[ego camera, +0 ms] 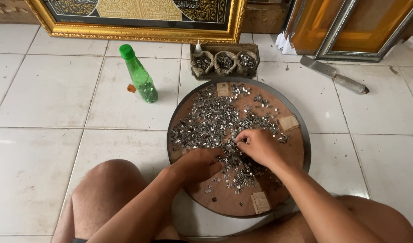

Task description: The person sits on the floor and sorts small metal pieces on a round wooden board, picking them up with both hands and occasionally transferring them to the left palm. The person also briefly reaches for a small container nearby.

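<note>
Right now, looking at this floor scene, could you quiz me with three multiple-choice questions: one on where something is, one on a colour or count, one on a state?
1. Where does the green plastic bottle stand?
A. on the round wooden tray
B. on the white tiled floor, left of the tray
C. inside the gold picture frame

2. How many small pouches of metal pieces sit in the cardboard box?
A. one
B. three
C. six

3. What are the two hands doing?
A. resting on the knees
B. holding the bottle
C. touching the pile of small metal clips

Answers: B, it stands on tiles beside the tray; B, three pouches show side by side; C, the left hand and right hand rest among clips.
</note>
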